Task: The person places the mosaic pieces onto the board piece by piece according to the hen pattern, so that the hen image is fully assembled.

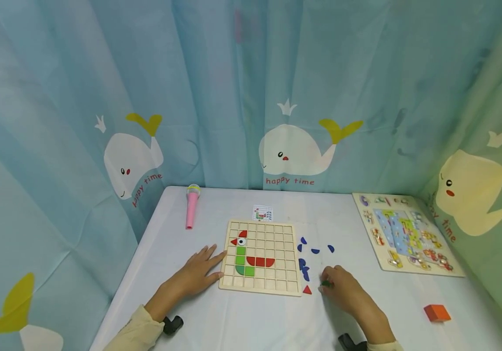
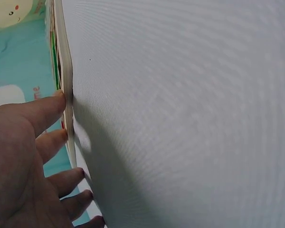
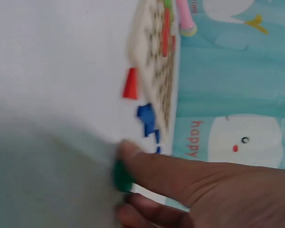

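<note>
A wooden grid board [image 1: 277, 282] lies on the white table, with red, green and white pieces set in its squares as a bird-like figure. My left hand [image 1: 197, 273] rests flat with fingers spread, its thumb and index fingertip touching the board's left edge; the left wrist view shows them against the rim. Right of the board, my right hand [image 1: 342, 288] pinches a dark green puzzle piece [image 3: 122, 176] between thumb and fingers; its full outline is hidden. Near that hand are a red triangle piece [image 1: 307, 290] and several dark blue rounded pieces [image 1: 315, 251].
Behind the board lies a small pattern card [image 1: 262, 213]. A pink toy microphone [image 1: 191, 207] is at the back left. At the right sit a picture puzzle board [image 1: 384, 243] and an orange block [image 1: 437, 313]. A whale-print curtain [image 1: 224, 97] surrounds the table.
</note>
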The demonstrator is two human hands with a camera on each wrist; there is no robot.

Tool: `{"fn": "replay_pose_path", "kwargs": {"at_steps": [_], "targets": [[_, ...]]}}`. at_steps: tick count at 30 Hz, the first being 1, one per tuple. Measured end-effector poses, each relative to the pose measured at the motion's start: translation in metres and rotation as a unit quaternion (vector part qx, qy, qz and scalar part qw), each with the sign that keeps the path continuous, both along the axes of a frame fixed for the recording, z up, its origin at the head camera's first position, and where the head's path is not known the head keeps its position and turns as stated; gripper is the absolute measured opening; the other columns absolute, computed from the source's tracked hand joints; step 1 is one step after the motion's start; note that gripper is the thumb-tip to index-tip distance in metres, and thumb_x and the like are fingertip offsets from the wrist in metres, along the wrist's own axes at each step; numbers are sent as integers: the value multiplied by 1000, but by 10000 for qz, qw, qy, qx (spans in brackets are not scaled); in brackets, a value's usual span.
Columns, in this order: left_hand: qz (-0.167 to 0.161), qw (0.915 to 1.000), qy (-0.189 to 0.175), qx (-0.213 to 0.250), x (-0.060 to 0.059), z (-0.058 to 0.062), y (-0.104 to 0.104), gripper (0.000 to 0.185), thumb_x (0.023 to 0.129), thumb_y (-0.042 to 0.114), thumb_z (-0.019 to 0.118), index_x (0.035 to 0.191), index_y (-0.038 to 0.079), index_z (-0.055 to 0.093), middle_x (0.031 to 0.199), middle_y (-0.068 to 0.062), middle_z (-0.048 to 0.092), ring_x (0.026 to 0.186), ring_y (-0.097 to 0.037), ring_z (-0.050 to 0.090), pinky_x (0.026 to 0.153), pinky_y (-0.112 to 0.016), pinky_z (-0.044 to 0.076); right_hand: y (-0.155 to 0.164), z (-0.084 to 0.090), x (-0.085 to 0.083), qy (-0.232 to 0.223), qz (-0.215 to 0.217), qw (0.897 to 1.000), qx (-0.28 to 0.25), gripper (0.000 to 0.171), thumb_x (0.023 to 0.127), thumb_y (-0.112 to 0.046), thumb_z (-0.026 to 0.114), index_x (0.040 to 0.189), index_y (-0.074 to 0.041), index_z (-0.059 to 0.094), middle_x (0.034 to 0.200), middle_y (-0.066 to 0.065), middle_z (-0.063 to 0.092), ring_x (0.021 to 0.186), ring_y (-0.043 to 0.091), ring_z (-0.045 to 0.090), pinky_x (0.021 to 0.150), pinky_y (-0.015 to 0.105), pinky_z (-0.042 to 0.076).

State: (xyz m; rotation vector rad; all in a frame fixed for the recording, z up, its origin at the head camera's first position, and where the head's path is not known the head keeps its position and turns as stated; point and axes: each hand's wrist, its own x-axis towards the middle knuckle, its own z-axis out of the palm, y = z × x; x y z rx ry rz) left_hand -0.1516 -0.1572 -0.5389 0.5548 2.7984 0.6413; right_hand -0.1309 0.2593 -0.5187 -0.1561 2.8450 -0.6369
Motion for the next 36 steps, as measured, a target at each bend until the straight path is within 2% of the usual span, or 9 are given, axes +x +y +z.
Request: {"fn": "replay_pose_path", "kwargs": {"at_steps": [4, 8, 11, 17, 23, 27, 30, 32, 36], "targets": [[-9, 10000, -17, 15, 1, 0, 0, 60, 107, 40, 61, 162, 21, 45, 171, -18, 32, 159, -44, 24, 126, -65, 24, 4, -1, -1, -114, -210, 9997, -35, 26, 89, -14, 85, 107, -5, 69, 101, 7, 60, 90, 20, 58, 85, 46, 55], [-1, 10000, -38, 47, 1, 0, -1, 60, 107, 39, 61, 162, 20, 45, 171, -18, 32, 159, -45, 24, 126, -66, 24, 7, 0, 0, -187, -161, 9994, -236, 28, 88, -7, 84, 111, -4, 69, 106, 6, 61, 99, 23, 63, 93, 51, 56], [12, 10000, -28, 19, 0, 0, -1, 60, 107, 40, 61, 162, 21, 45, 171, -18, 32, 160, -44, 23, 126, -65, 24, 5, -4, 2, -96, -234, 9993, -293, 24, 89, -5, 82, 110, -5, 70, 106, 5, 62, 99, 22, 63, 94, 51, 56], [8, 10000, -31, 9, -1, -2, -2, 60, 107, 40, 61, 162, 22, 45, 172, -17, 32, 160, -43, 23, 126, -64, 24, -5, -12, 4, 242, -471, 9983, -256, 21, 91, -10, 82, 108, -7, 70, 104, 7, 61, 93, 20, 59, 89, 46, 57], [-63, 10000, 28, -63, -4, -7, -3, 61, 108, 42, 59, 163, 23, 43, 171, -17, 32, 159, -44, 24, 126, -64, 24, -20, -6, 2, 827, -473, 9945, -444, 25, 89, -8, 81, 111, -1, 70, 104, 12, 62, 92, 23, 61, 85, 47, 57], [-29, 10000, 39, -67, -4, -8, -3, 61, 108, 43, 60, 163, 24, 44, 171, -16, 32, 159, -44, 24, 126, -64, 24, -42, -1, 0, 1080, -339, 9906, -766, 26, 89, -8, 81, 111, 0, 69, 106, 12, 61, 93, 24, 62, 81, 43, 58], [-28, 10000, 9, -83, -3, -8, -2, 61, 107, 43, 60, 163, 24, 44, 171, -16, 32, 160, -44, 24, 127, -64, 24, -64, -1, 0, 1273, -44, 9877, -911, 26, 88, -6, 82, 109, -1, 67, 103, 10, 60, 88, 19, 58, 76, 36, 55], [-33, 10000, -4, -90, -3, -8, -2, 61, 108, 43, 60, 163, 24, 44, 171, -16, 32, 160, -44, 24, 127, -64, 24, -78, -2, 0, 1416, 199, 9851, -961, 26, 86, -4, 83, 107, -3, 66, 100, 8, 59, 84, 16, 52, 73, 32, 50], [-31, 10000, -3, -77, -4, -8, -2, 60, 108, 42, 60, 163, 23, 44, 171, -16, 32, 160, -44, 24, 127, -64, 24, -105, -8, -2, 1677, 621, 9802, -846, 26, 83, -2, 82, 102, -6, 64, 95, 4, 57, 82, 13, 48, 69, 28, 47]]}}
